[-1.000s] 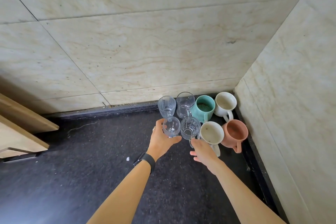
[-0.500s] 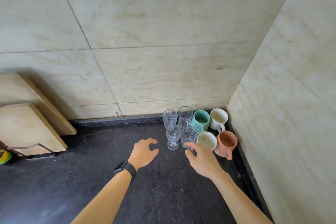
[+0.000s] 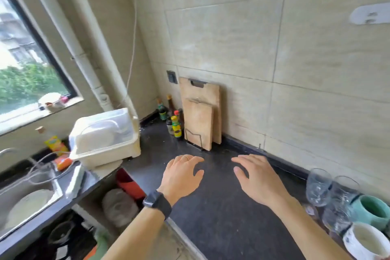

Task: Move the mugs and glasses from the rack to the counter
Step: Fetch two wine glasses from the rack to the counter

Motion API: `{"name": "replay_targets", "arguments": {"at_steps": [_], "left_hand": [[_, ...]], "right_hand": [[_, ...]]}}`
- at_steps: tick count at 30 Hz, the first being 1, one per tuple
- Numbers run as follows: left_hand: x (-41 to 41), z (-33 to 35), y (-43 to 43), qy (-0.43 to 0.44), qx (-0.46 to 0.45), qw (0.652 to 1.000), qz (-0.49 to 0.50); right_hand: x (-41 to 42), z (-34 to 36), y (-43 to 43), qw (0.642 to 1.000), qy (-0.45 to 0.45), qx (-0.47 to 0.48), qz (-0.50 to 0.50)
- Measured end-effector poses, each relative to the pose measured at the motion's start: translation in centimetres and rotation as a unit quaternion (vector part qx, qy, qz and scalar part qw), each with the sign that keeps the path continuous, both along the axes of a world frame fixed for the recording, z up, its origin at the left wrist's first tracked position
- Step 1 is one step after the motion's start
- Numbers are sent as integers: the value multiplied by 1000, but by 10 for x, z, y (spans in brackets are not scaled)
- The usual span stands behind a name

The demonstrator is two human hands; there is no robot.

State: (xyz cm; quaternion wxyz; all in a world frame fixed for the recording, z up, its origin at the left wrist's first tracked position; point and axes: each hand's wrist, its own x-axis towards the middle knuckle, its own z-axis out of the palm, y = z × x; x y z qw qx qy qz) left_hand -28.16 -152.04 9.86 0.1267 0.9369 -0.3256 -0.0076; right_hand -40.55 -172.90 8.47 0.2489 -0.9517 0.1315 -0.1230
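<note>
head view shows the rack (image 3: 105, 136), a white lidded dish drainer, sitting on the left end of the dark counter (image 3: 221, 213) beside the sink (image 3: 27, 198). its long side runs roughly along the counter edge, and its cloudy lid is down, so i cannot tell what is left inside.

from there it lies to the left and a little beyond both hands. the left hand (image 3: 182, 175) is clearly the nearer one, hovering just beside the rack's right end, fingers spread and holding nothing. the right hand (image 3: 258, 177) hangs further right over bare counter, also spread and empty.

far off to the right, at the frame's edge, glasses (image 3: 318, 188) stand upright in a cluster touching a green mug (image 3: 371, 210) and a white mug (image 3: 367, 243), all on the counter against the wall.

to my eye the next reach goes leftward, left hand leading, and the lid would likely need lifting first.

cutting boards (image 3: 200, 118) lean on the wall behind the hands, bottles (image 3: 174, 121) just left of them.
</note>
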Motion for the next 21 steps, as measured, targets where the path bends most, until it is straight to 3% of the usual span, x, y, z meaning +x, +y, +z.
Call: {"name": "replay_targets", "arguments": {"at_steps": [5, 9, 17, 21], "left_hand": [[-33, 30, 165, -36, 4, 986, 161], [-78, 57, 300, -56, 5, 954, 294], [-172, 101, 523, -137, 7, 877, 461], [-203, 117, 632, -157, 22, 849, 505]], "right_hand": [[43, 27, 127, 988, -15, -10, 156], [61, 62, 253, 956, -58, -28, 285], [50, 119, 508, 871, -134, -44, 470], [40, 132, 629, 844, -145, -48, 514]]}}
